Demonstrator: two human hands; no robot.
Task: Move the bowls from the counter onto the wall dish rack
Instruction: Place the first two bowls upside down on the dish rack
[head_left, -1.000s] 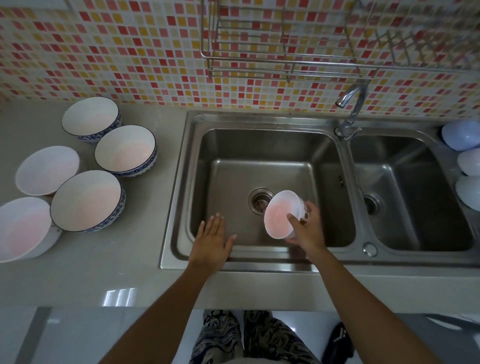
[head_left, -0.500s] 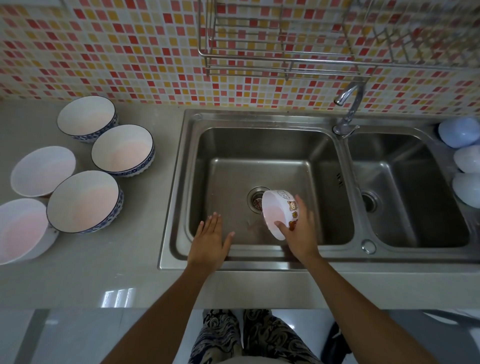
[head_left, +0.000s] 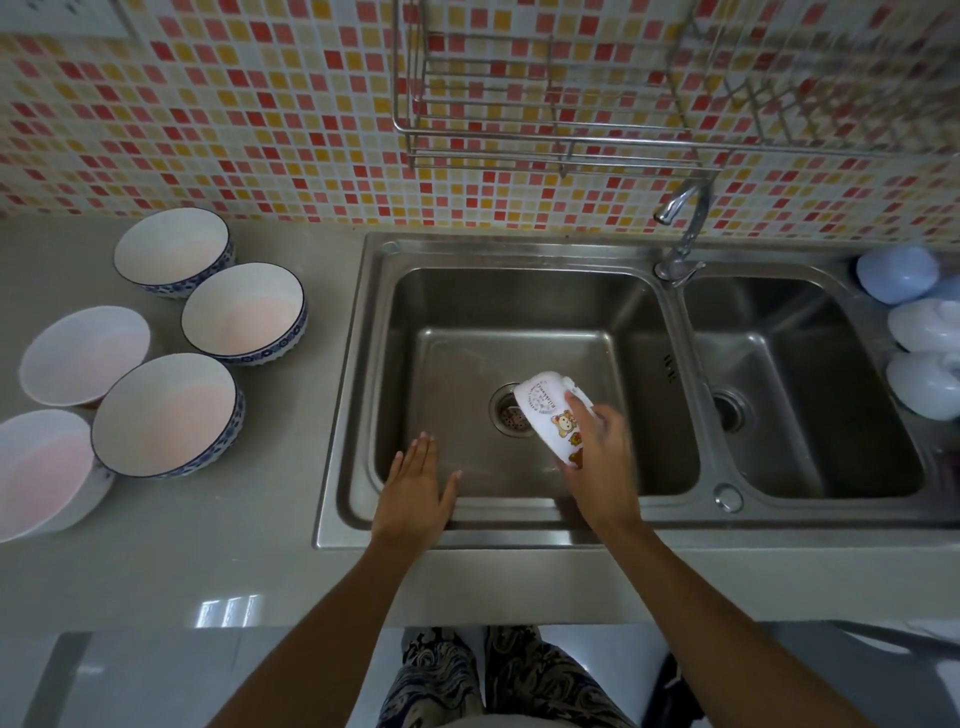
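over the left basin of the stainless steel double sink (head_left: 353, 395), our right hand (head_left: 602, 462) holds a small white bowl with cartoon bear prints (head_left: 553, 415), tipped almost mouth-down above the round drain strainer (head_left: 511, 413). our grip there is a pinch across the bowl's side and rim, fingers pressed onto its printed outside. our left hand (head_left: 415, 488) lies flat with fingers spread on the sink's near edge, holding nothing.

from the same head view, five larger bowls wait on the grey table (head_left: 156, 561) to the left: three white bowls with blue patterned outsides (head_left: 166, 413), and two plain white shallow bowls (head_left: 83, 356), all sitting mouth-up and close together, some touching. at the far right, pale blue rounded dishes (head_left: 896, 273) sit beside the second basin. the wire wall dish rack (head_left: 545, 104) hangs on the red and yellow mosaic tiles (head_left: 234, 130) above the curved metal tap (head_left: 685, 223), and we see nothing in it.

we judge the small bowl light and stiff, probably ceramic or hard plastic, so breakable if it knocks steel. it may be wet and slick, though we cannot tell. a thumb inside the rim with fingers under the base would hold more surely than this side pinch. the blue-patterned bowls look heavier, and each may want both hands or a firm hold at the rim.
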